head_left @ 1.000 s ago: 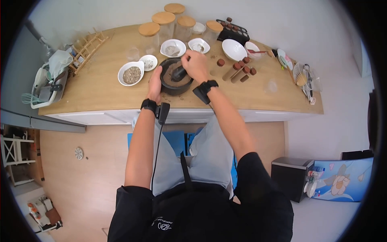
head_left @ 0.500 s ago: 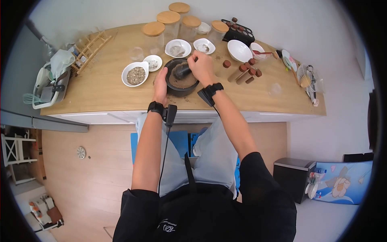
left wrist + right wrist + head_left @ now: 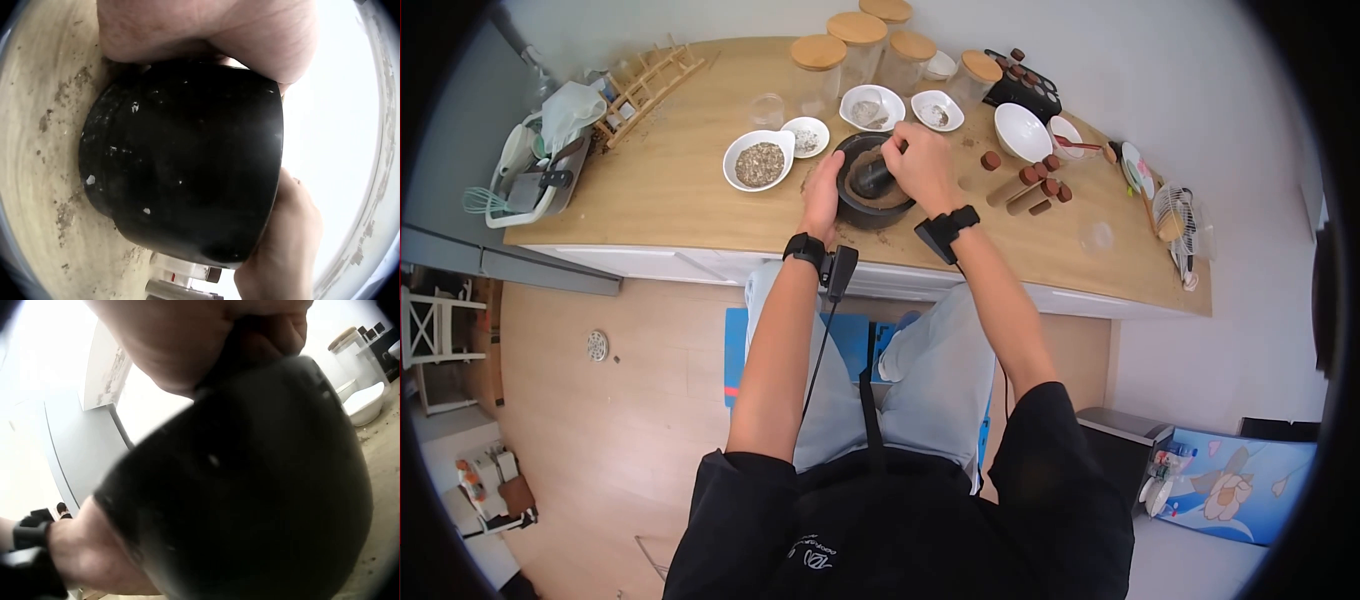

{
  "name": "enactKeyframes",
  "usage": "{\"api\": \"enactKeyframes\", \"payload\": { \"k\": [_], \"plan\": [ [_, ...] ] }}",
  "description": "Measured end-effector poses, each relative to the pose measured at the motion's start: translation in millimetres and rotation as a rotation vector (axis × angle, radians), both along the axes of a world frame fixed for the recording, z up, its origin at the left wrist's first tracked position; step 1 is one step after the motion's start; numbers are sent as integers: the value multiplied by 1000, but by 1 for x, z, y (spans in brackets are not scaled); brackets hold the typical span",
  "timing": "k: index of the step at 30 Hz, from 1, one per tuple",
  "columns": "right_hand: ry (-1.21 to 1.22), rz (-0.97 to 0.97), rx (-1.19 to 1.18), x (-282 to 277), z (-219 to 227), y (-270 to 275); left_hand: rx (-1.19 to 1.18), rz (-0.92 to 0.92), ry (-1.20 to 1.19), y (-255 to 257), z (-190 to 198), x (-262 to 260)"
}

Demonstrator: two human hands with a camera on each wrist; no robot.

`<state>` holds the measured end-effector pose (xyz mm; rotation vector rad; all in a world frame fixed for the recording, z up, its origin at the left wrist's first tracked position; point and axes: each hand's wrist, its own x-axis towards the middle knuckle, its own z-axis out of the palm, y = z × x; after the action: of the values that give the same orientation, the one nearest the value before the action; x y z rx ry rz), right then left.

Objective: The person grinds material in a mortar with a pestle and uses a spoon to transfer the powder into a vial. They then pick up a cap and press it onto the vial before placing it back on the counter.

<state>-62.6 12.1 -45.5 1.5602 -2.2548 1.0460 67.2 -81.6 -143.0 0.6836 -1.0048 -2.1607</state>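
A black mortar (image 3: 866, 214) stands near the counter's front edge with brown powder inside. My left hand (image 3: 821, 195) holds its left side, thumb up by the rim; the other fingers are mostly hidden behind the wall. My right hand (image 3: 924, 166) grips the top of a dark pestle (image 3: 870, 183), which leans with its lower end in the powder. In the left wrist view the mortar's outer wall (image 3: 187, 162) shows pale specks, with the right hand (image 3: 284, 244) beyond the rim. The right wrist view has the left hand (image 3: 106, 553) against the mortar's far side.
Left of the mortar are a white bowl of coarse seeds (image 3: 759, 165) and a small white dish (image 3: 805, 137). Behind stand two more white dishes and wood-lidded jars (image 3: 818, 52). To the right lie brown-capped tubes (image 3: 1028, 175) and a white bowl (image 3: 1022, 133). Crumbs surround the mortar.
The pestle has shifted a little inside the mortar with my right hand. My left hand stays at the mortar's side. The whole head view has drifted, placing the mortar farther right in it.
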Motion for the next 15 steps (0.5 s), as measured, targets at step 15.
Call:
{"api": "enactKeyframes", "payload": {
  "k": [15],
  "plan": [
    [8, -11, 30, 0, 6, 3, 13, 6, -23, 4, 4, 2]
  ]
}}
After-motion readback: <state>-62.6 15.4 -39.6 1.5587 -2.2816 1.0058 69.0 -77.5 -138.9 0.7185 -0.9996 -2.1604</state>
